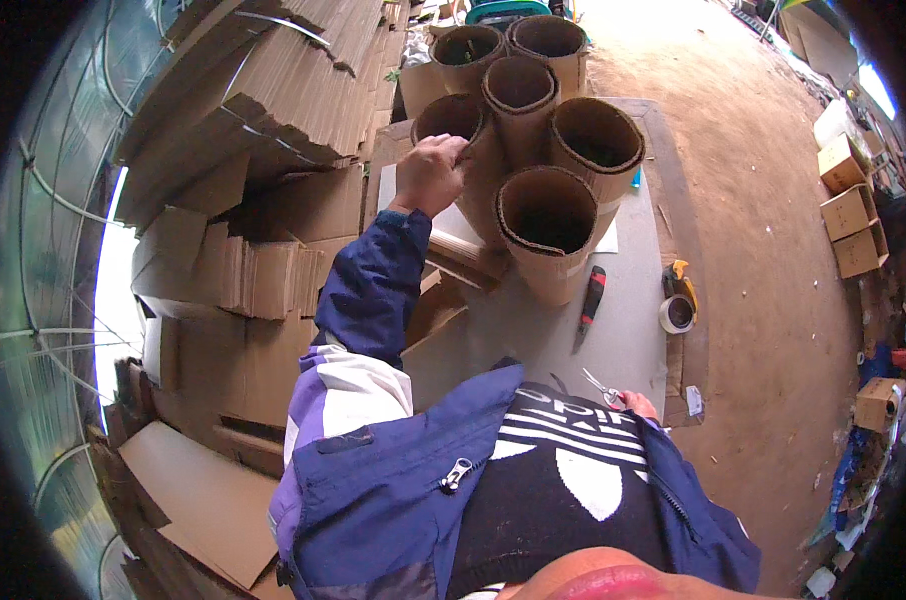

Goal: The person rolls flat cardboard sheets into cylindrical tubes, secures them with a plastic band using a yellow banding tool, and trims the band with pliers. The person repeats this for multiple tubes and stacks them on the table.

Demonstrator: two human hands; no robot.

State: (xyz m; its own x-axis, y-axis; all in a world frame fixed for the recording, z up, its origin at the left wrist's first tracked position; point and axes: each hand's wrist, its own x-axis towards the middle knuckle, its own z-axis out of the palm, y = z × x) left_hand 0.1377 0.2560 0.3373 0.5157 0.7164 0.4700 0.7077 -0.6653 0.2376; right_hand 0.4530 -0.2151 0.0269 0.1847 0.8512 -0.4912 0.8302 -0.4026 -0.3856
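Several upright cardboard tubes stand close together in front of me, with dark insides. My left hand (433,175) is closed at the near rim of the left cardboard tube (484,200), its fingers curled over the edge. Low in view, close to my body, my right hand (640,404) is closed around a pair of scissors (603,386) whose blades point left and stand apart. Part of that hand is hidden by my jacket. Nearest to me is another cardboard tube (551,277). A bit of green shows inside the back left tube (467,75).
A red and black knife (591,308) lies on the grey board (633,350), left of a tape roll (677,314) and a yellow-handled tool (679,270). Stacked flat cardboard (293,85) fills the left side. Small boxes (853,232) line the right, beyond bare ground (753,200).
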